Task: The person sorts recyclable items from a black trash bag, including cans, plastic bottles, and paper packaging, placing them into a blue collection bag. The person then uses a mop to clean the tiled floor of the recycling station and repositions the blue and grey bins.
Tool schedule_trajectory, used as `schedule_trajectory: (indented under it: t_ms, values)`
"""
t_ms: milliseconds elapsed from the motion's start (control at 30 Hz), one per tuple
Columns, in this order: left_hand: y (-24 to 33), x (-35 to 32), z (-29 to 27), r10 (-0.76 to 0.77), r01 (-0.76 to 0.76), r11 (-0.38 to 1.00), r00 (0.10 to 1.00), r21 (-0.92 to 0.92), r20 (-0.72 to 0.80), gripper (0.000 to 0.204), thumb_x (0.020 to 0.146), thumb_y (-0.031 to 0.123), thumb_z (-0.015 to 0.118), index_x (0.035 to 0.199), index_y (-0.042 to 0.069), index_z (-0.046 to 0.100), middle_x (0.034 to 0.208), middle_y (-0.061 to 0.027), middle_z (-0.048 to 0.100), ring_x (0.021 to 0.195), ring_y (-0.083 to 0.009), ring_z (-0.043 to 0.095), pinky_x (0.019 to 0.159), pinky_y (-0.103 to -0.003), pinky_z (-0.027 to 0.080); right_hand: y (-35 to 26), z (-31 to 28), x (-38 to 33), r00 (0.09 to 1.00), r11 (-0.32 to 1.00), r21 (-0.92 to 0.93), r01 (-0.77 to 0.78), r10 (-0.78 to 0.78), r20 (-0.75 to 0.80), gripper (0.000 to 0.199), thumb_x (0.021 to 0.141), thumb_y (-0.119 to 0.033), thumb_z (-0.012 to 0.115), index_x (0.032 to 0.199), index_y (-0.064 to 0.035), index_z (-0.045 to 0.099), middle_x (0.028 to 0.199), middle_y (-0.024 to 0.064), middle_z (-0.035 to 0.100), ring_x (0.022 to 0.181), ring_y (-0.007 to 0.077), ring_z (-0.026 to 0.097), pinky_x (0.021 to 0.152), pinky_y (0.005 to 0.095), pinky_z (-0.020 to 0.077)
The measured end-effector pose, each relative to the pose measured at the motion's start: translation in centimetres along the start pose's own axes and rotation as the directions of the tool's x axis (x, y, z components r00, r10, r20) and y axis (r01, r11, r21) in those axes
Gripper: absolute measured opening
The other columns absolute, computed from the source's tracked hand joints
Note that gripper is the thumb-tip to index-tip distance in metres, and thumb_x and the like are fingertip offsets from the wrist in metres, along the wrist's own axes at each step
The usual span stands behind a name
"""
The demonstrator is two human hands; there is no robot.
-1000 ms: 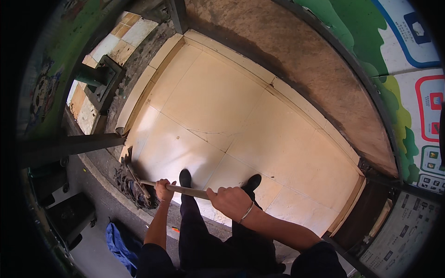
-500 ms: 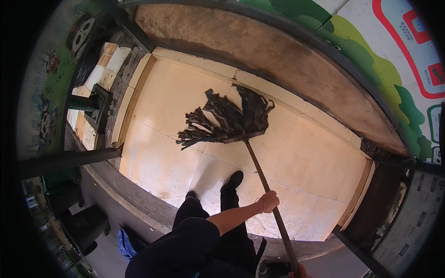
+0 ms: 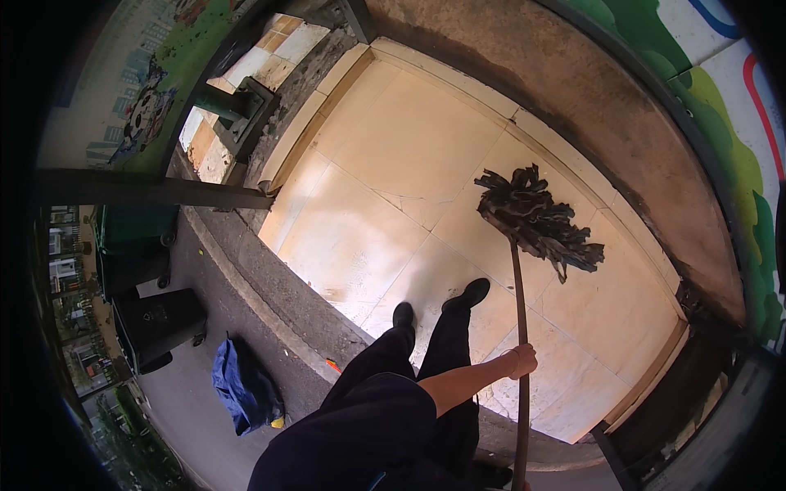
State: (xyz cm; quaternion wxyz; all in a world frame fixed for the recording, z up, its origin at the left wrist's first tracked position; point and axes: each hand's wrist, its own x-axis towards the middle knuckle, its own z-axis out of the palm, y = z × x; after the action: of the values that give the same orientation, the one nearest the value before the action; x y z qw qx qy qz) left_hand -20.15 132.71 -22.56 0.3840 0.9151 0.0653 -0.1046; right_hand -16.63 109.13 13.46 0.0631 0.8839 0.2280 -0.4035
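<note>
A mop (image 3: 540, 214) with dark, ragged cloth strips lies on the cream tiled floor (image 3: 385, 196), its strips trailing to the right. The wooden handle runs down toward me. My left hand (image 3: 522, 361) is closed around the middle of this handle, with a thin band at the wrist. At the lower edge, only a sliver of my right hand (image 3: 525, 486) shows, at the handle's upper end; most of it is cut off. My dark shoes (image 3: 467, 295) stand on the tiles, left of the handle.
A raised tile border (image 3: 491, 96) and a brown wall panel (image 3: 524, 65) bound the far side. Dark metal bars (image 3: 147, 190) frame the platform. Down left, past a stone kerb, are a black wheeled bin (image 3: 160, 323), a green bin (image 3: 135, 237) and a blue bag (image 3: 243, 386).
The mop head has swung right, and its strips now trail right instead of fanning out upward and left. The view has shifted, showing more of the bins and blue bag.
</note>
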Motion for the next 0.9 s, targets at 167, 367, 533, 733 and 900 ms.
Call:
schedule_trajectory:
  t_ms: [167,367,533,733,900]
  values:
    - [-1.9,-14.4,2.5,-0.28,0.28,0.959,0.911,-0.046,-0.303,0.007,0.058,0.017,0.068,0.064,0.014,0.066,0.075,-0.0028,0.063,0.085,-0.0224,0.058,0.083,-0.034,0.041,-6.7,0.2,0.1,0.922,0.798,-0.467,0.381,-0.365,0.129,0.048,0.076,-0.03,0.066,0.123,-0.0246,0.058,0.06,0.0129,0.061,0.049,0.0335,0.058,0.046,0.0443,0.0468]
    - [-5.3,-34.5,8.8,-0.678,0.557,0.733,0.559,-0.389,-0.477,0.01,0.059,0.011,0.066,0.067,0.013,0.059,0.076,-0.0057,0.057,0.085,-0.0279,0.055,0.08,-0.039,0.042,-18.6,7.9,1.8,0.67,0.467,-0.503,0.728,-0.641,0.375,0.048,0.074,-0.017,0.064,0.121,-0.0227,0.056,0.059,0.0095,0.061,0.051,0.0311,0.06,0.044,0.0416,0.0437]
    - [-8.8,-47.8,13.0,-0.927,0.795,0.308,0.13,-0.522,-0.351,0.034,0.061,0.007,0.067,0.093,0.011,0.054,0.107,-0.0092,0.054,0.119,-0.0309,0.044,0.097,-0.041,0.039,-26.5,21.8,5.7,0.369,0.126,-0.437,0.891,-0.76,0.534,0.047,0.081,-0.018,0.053,0.127,-0.0107,0.046,0.062,0.0097,0.059,0.045,0.028,0.057,0.039,0.0416,0.0413]
    - [-9.2,-50.6,15.8,-0.976,0.951,-0.076,-0.133,-0.299,-0.174,0.029,0.071,0.014,0.067,0.099,0.013,0.06,0.105,-0.0032,0.057,0.111,-0.0239,0.049,0.086,-0.038,0.046,-25.6,30.5,5.1,0.247,0.034,-0.417,0.908,-0.848,0.469,0.042,0.083,-0.014,0.051,0.124,-0.0052,0.048,0.061,0.0101,0.058,0.048,0.0252,0.061,0.04,0.0359,0.0464]
    - [-4.6,-37.8,18.9,-0.984,0.991,0.088,0.071,-0.097,-0.165,0.022,0.072,0.015,0.063,0.093,0.014,0.065,0.108,-0.0038,0.061,0.118,-0.0245,0.049,0.094,-0.039,0.042,-11.4,22.8,10.3,0.455,0.299,-0.359,0.884,-0.724,0.518,0.043,0.085,-0.017,0.05,0.127,-0.0127,0.045,0.064,0.0101,0.06,0.053,0.0291,0.062,0.043,0.0432,0.0454]
